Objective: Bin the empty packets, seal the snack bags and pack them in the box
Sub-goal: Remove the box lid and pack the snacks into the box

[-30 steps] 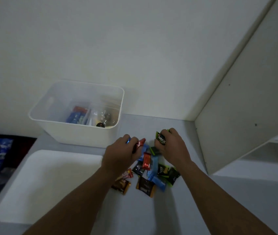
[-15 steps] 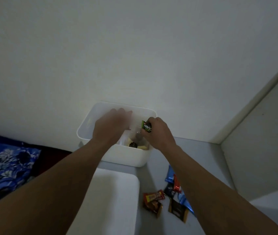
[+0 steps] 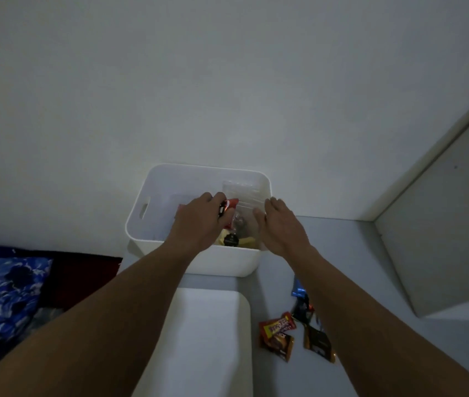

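Note:
Against the wall stands a white plastic box (image 3: 153, 222) with a handle slot. Both my hands are over its open top. My left hand (image 3: 198, 222) grips a red and black snack packet (image 3: 229, 206) above the box. My right hand (image 3: 280, 222) hangs over the box's right side with fingers spread and nothing in it. Inside the box lie clear zip bags (image 3: 241, 190), yellow pieces and a dark round item (image 3: 231, 240). Several snack packets (image 3: 277, 333) stay on the grey tabletop (image 3: 356, 253) under my right forearm.
A white lid or tray (image 3: 207, 339) lies on the table in front of the box. A white cabinet panel (image 3: 442, 224) rises at the right. Blue patterned cloth (image 3: 4, 290) lies below the table's left edge.
Both hands went from the packet pile up to the box. The green packet that my right hand held is gone from it, and that hand has opened. The view tilted up.

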